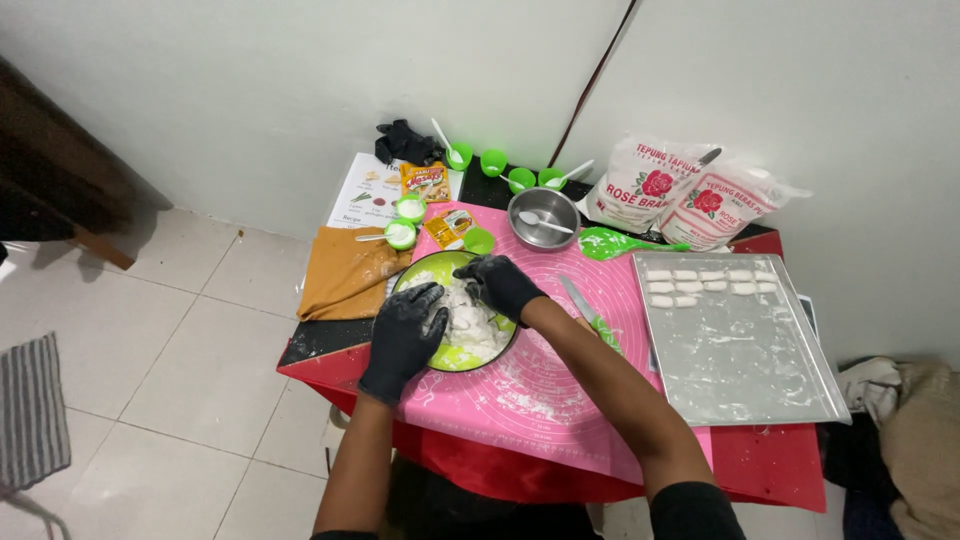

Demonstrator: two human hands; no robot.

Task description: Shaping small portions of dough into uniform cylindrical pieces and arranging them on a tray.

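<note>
Both gloved hands knead white dough (470, 325) in the green bowl (452, 358): left hand (403, 338) spread, right hand (497, 285) curled in. Shaped pieces (700, 283) fill only the metal tray's (745, 385) far edge (most dough unshaped).

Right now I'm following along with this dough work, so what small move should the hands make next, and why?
Probably pinch off a small lump. Both gloved hands, left hand and right hand, are in the white dough in the green bowl, while the metal tray holds only a few small white pieces along its far edge, with most of it bare.
</note>
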